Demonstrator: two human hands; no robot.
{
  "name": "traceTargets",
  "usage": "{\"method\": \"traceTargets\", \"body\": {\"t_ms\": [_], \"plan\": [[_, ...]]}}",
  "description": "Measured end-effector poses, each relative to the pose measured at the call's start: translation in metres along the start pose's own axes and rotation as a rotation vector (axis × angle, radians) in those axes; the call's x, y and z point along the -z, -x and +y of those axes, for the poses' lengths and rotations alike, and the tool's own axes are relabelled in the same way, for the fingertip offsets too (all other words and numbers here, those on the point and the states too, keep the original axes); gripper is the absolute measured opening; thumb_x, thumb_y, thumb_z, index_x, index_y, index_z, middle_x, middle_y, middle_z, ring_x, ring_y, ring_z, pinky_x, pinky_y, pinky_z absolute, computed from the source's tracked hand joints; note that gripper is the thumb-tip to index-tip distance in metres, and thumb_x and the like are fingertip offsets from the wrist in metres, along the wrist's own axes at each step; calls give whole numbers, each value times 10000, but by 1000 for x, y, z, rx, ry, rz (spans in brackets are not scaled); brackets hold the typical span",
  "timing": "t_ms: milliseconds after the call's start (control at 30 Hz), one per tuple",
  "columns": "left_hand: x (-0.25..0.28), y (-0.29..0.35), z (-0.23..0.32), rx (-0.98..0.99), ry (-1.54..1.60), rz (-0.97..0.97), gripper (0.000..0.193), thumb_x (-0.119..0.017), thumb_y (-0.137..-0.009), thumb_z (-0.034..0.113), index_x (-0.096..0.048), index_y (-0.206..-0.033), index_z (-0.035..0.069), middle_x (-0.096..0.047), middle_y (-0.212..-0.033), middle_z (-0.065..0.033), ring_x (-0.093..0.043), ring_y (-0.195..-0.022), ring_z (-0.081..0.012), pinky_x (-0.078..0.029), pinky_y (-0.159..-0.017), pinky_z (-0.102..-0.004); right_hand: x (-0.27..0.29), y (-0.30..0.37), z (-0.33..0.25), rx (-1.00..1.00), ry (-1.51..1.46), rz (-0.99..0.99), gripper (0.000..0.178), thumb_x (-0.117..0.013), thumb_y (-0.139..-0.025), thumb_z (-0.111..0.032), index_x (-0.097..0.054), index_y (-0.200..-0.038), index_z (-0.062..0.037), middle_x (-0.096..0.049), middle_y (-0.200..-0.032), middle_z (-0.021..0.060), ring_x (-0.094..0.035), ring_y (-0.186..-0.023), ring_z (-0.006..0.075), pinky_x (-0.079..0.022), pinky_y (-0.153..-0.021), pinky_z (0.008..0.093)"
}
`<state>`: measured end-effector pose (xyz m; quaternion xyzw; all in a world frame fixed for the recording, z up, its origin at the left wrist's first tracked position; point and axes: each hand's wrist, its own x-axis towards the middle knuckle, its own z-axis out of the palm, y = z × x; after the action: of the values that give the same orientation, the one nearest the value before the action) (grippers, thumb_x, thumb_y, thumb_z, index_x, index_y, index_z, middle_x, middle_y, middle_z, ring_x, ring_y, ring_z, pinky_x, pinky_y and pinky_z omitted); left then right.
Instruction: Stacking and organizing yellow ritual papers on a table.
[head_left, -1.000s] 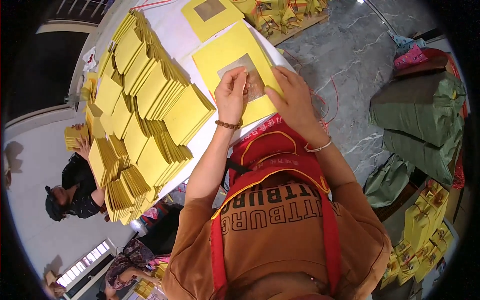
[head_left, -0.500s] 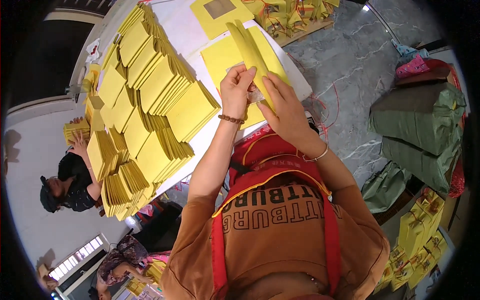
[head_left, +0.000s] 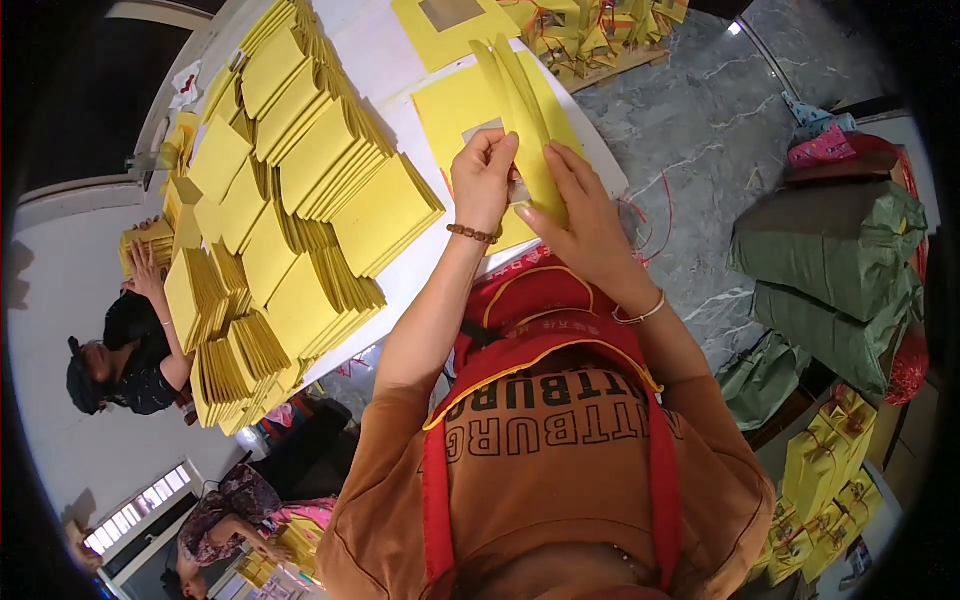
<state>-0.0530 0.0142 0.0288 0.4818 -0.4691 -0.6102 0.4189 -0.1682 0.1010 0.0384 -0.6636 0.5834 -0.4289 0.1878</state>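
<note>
A yellow paper sheet, curled over lengthwise into a long narrow fold, rises between my two hands over other flat yellow paper on the white table. My left hand pinches its left edge between thumb and bent fingers, beside a small greyish window patch in the paper below. Along the fold's right side lies my right hand, fingers pointing away and thumb at the near end, gripping the paper between them. Part of the window area is hidden by my hands.
Overlapping stacks of folded yellow paper cover the table's left side. A windowed yellow sheet lies beyond my hands. Finished-looking yellow bags stand at the far edge. Green wrapped bundles stand at right. Two people work at left.
The curled paper stands more upright and has shifted slightly right with both hands. My view has shifted a little; both hands keep their hold.
</note>
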Motion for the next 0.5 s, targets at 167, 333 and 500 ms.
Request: {"method": "traceTargets", "body": {"t_ms": [167, 333, 500], "plan": [[2, 0, -3, -25, -72, 0, 161, -534, -884, 169, -577, -861, 15, -516, -626, 23, -441, -517, -46, -360, -462, -204, 11, -1, 15, -192, -223, -4, 527, -533, -855, -249, -383, -1239, 78, -369, -1285, 242, -372, -1190, 367, -308, -991, 376], [6, 1, -6, -21, -39, 12, 158, -529, -887, 174, -573, -869, 23, -496, -613, 31, -432, -511, -44, -357, -456, -204, 18, -6, 18, -157, -84, 94, 486, -494, -880, -222, -382, -1250, 73, -387, -1284, 223, -371, -1201, 328, -294, -1000, 355], [5, 3, -7, -54, 2, 7, 154, -524, -890, 173, -572, -875, 28, -493, -609, 34, -428, -505, -39, -354, -451, -196, -6, -27, 17, -210, -468, 179, 480, -463, -905, -240, -373, -1270, 58, -419, -1271, 164, -414, -1164, 239, -321, -980, 317]]}}
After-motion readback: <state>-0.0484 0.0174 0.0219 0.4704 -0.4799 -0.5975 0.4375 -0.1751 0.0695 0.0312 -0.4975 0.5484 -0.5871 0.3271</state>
